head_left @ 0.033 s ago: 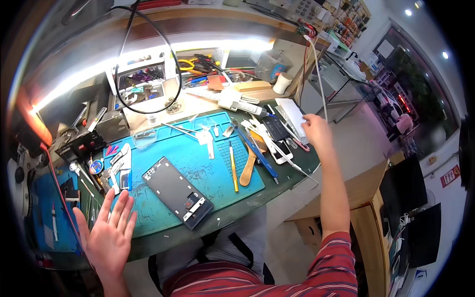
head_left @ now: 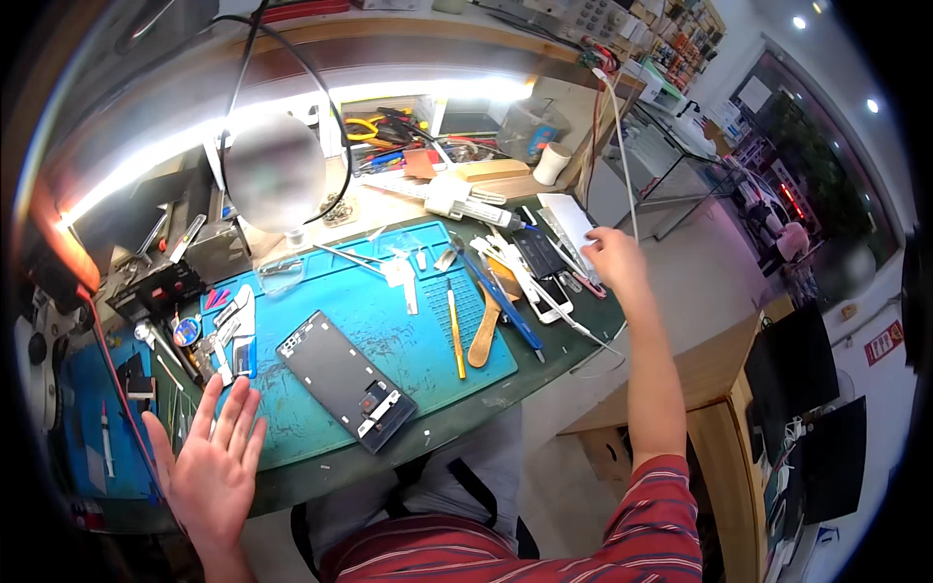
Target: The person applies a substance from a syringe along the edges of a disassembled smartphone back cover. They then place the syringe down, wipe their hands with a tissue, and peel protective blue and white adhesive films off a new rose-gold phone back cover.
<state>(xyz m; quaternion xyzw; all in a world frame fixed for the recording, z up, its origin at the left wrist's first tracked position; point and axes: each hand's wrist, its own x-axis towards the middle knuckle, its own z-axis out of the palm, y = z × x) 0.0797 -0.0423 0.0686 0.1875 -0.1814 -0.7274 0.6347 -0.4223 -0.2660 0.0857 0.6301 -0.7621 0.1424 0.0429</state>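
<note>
A dark phone lies slanted on the blue work mat, with a pale strip and small parts exposed at its near end. My left hand is raised at the mat's near left corner, palm showing, fingers stretched and empty. On the right, my right hand reaches to the bench edge with its fingers bent together. Their tips are beside a white flat piece and some slim tools; whatever they pinch is hidden. A white-framed phone lies just left of that hand.
A yellow-handled tool, a wooden-handled brush and a blue pen-like tool lie on the mat's right side. Small parts crowd its left. A black cable loop hangs above, and a white cable drops at the right.
My right hand has shifted slightly left. My left hand and the dark phone stay nearly in place. A blurred round patch now covers the parts tray behind the cable loop.
</note>
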